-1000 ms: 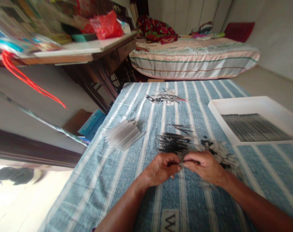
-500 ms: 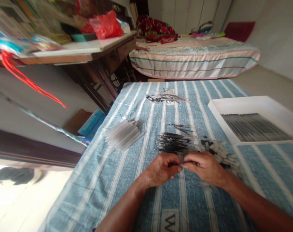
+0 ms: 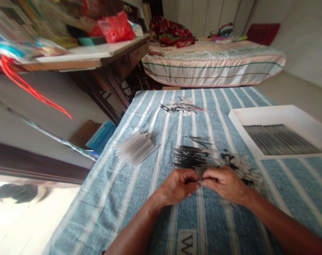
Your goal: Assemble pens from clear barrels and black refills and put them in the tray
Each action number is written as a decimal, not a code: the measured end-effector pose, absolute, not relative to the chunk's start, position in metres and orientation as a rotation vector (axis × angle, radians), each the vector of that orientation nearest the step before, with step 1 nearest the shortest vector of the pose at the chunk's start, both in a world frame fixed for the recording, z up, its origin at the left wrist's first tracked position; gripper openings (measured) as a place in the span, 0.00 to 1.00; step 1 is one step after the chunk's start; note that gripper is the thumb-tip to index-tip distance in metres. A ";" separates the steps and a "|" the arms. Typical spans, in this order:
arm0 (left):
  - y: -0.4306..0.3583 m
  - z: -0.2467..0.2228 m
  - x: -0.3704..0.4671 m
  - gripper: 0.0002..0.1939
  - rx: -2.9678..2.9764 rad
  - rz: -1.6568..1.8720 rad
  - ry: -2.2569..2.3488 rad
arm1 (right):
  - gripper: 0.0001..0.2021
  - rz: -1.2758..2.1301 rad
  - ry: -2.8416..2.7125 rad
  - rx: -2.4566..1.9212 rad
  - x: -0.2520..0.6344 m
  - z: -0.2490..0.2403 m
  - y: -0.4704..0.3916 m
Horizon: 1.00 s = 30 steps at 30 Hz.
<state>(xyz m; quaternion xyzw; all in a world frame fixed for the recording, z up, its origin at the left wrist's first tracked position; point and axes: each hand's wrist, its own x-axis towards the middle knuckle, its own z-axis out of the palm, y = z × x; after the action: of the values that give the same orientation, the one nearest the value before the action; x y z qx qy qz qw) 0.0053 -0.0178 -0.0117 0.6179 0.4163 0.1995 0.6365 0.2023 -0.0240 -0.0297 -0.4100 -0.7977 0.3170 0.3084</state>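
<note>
My left hand and my right hand meet fingertip to fingertip over the striped cloth. Both are pinched closed, and whatever lies between the fingertips is too small to make out. Just beyond them is a pile of thin black rods, with a few loose ones behind it. Short whitish pieces, mixed with small black ones, are heaped beside my right hand. To the left lies a bundle of pale translucent tubes.
A white tray at the right holds a row of dark thin sticks. Assorted slim parts lie on the table's far part. A side desk with a red bag stands left; a bed is behind.
</note>
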 end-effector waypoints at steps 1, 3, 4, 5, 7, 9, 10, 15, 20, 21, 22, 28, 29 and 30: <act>-0.018 -0.012 0.005 0.03 1.436 0.470 0.955 | 0.16 0.840 -2.107 -1.082 0.202 -0.029 -0.024; -0.017 -0.013 0.005 0.05 1.524 0.497 0.967 | 0.18 0.860 -2.096 -1.096 0.200 -0.028 -0.024; -0.017 -0.013 0.006 0.05 1.585 0.505 0.973 | 0.18 0.873 -2.087 -1.107 0.200 -0.028 -0.024; -0.017 -0.013 0.006 0.05 1.653 0.510 0.980 | 0.19 0.884 -2.077 -1.117 0.199 -0.027 -0.024; -0.017 -0.013 0.007 0.05 1.789 0.521 0.990 | 0.19 0.903 -2.054 -1.131 0.199 -0.027 -0.024; -0.017 -0.012 0.007 0.05 1.901 0.541 0.997 | 0.19 0.919 -2.034 -1.142 0.200 -0.027 -0.024; -0.018 -0.011 0.007 0.05 1.941 0.547 1.000 | 0.19 0.925 -2.025 -1.145 0.200 -0.028 -0.024; -0.016 -0.006 0.003 0.05 2.008 0.506 1.040 | 0.18 1.009 -1.924 -1.164 0.205 -0.026 -0.022; -0.012 -0.003 -0.002 0.05 1.958 0.580 1.066 | 0.15 1.122 -1.747 -1.183 0.218 -0.022 -0.016; -0.011 -0.003 -0.002 0.06 1.931 0.626 1.063 | 0.15 1.120 -1.698 -1.209 0.222 -0.021 -0.013; -0.011 -0.002 -0.003 0.06 1.897 0.673 1.063 | 0.14 1.101 -1.648 -1.247 0.227 -0.021 -0.011; -0.008 0.002 -0.006 0.09 1.556 0.789 1.154 | 0.12 0.867 -1.678 -1.401 0.258 -0.024 0.003; -0.008 0.002 -0.005 0.09 1.478 0.782 1.155 | 0.11 0.854 -1.733 -1.407 0.261 -0.024 0.004; -0.008 0.002 -0.004 0.09 1.402 0.782 1.150 | 0.11 0.849 -1.793 -1.411 0.262 -0.024 0.005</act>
<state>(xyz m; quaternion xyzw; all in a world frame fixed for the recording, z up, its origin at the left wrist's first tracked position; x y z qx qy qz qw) -0.0045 -0.0081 0.0017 0.5927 0.4860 0.3304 0.5508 0.2625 0.0045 -0.0241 -0.5438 -0.6909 0.3271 0.3464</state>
